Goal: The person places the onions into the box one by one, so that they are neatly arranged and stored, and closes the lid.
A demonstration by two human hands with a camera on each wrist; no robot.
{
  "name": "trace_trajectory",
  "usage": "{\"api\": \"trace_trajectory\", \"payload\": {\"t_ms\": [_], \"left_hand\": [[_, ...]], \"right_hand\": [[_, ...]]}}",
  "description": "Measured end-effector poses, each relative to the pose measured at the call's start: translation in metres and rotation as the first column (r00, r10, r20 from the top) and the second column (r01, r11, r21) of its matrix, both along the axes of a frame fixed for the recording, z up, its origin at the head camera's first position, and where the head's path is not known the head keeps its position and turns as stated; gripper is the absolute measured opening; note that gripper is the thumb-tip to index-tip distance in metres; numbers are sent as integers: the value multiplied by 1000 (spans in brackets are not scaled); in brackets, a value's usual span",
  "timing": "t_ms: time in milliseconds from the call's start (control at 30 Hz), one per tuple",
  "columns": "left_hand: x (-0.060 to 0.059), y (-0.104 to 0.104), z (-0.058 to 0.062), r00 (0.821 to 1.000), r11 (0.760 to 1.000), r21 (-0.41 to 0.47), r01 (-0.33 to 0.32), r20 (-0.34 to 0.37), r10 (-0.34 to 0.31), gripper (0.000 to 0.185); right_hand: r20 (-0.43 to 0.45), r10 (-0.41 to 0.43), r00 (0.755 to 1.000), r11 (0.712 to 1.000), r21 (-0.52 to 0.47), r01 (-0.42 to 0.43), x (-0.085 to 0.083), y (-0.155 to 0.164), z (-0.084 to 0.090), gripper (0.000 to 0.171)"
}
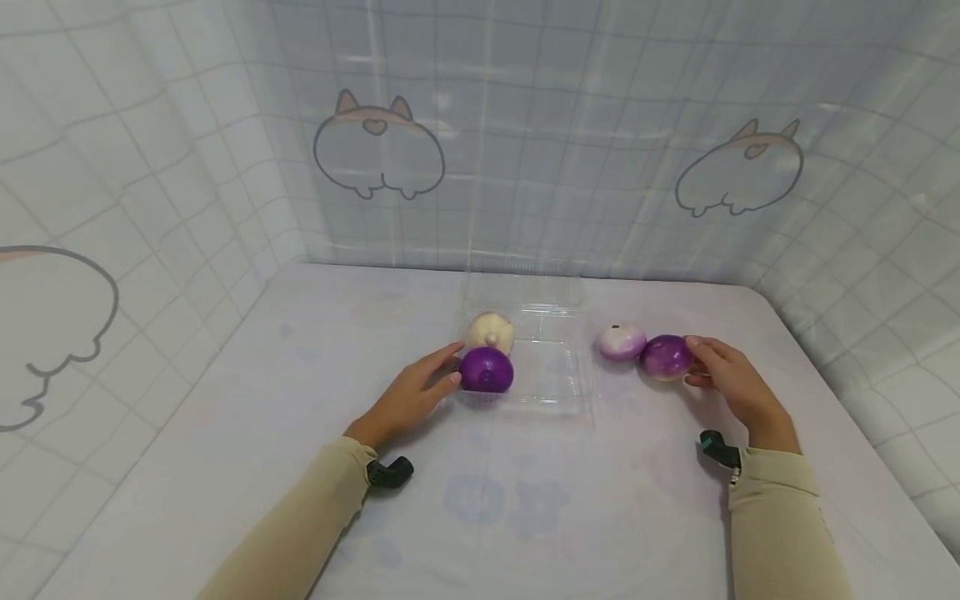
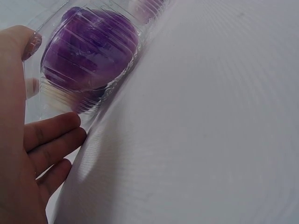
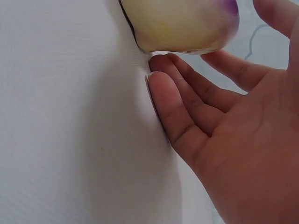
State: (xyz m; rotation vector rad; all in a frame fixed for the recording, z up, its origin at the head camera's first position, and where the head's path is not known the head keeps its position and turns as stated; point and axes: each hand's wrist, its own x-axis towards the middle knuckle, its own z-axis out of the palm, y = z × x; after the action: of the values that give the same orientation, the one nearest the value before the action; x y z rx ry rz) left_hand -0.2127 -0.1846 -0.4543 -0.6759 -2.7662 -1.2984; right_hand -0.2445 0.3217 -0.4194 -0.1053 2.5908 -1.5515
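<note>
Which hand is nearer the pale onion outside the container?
Right: the right hand is right of the pale onion, beyond a purple onion; the left hand is farther, across the clear container.

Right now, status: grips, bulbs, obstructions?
Left grip touching clear tray; right grip touching outer purple bulb. Inside: white bulb, inner purple bulb. Pink-white bulb between outer one and tray.

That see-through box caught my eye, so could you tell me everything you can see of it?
The box looks like thin, clear plastic with ribbed walls. It sits open on the pale tabletop, with what seems its lid at the back. Its left part holds a dark purple onion in front of a cream bulb; its right part shows only bare plastic. The left hand appears to touch its left side.
</note>
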Motion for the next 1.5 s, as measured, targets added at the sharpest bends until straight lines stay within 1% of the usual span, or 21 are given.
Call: {"api": "trace_trajectory", "payload": {"t_ms": [100,233,333,533,700,800,867,967,1067,1133,1233,1300,1333,1400,1500], "left_hand": [[0,0,0,1000,1000,1,0,2,0,58],[1,1,2,1000,1000,3,-7,6,7,57],[1,2,3,1000,1000,1,-7,6,7,57],[2,1,4,1000,1000,-5,1,-5,-1,56],[1,0,2,1000,1000,-3,-6,-14,6,55],[0,0,1,1000,1000,2,2,-15,-2,56],[0,0,1,1000,1000,3,3,-14,-3,56],[-1,0,1,1000,1000,3,8,-14,-8,56],[-1,1,0,1000,1000,4,11,-12,-10,56],[0,1,0,1000,1000,6,12,-16,-12,56],[0,1,0,1000,1000,5,12,-20,-12,56],[0,1,0,1000,1000,5,13,-23,-13,56],[0,1,0,1000,1000,5,12,-23,-12,56],[0,1,0,1000,1000,3,10,-23,-10,56],[0,1,0,1000,1000,2,7,-23,-6,56]], "right_hand": [[12,11,1000,999,45,-11,0,-1,2,78],[50,16,999,992,123,-22,-1,-1,3,83],[76,14,997,988,151,-25,-2,-2,3,87],[83,6,997,985,170,-20,-2,-2,1,90],[92,1,996,988,151,-15,-3,1,-2,92],[92,-9,996,994,108,-1,-4,5,-3,91],[76,-16,997,998,66,11,-4,7,-5,88],[44,-19,999,997,-77,22,-3,10,-7,81],[39,-33,999,972,-232,41,-2,8,-6,78],[59,-46,997,944,-325,62,-1,7,-4,81],[96,-73,993,916,-388,105,-1,6,-2,87],[114,-82,990,891,-437,124,-1,5,-1,88],[121,-86,989,883,-450,131,-1,4,-1,88],[124,-85,989,866,-482,135,0,3,0,84],[126,-80,989,846,-516,134,0,2,0,72]]}}
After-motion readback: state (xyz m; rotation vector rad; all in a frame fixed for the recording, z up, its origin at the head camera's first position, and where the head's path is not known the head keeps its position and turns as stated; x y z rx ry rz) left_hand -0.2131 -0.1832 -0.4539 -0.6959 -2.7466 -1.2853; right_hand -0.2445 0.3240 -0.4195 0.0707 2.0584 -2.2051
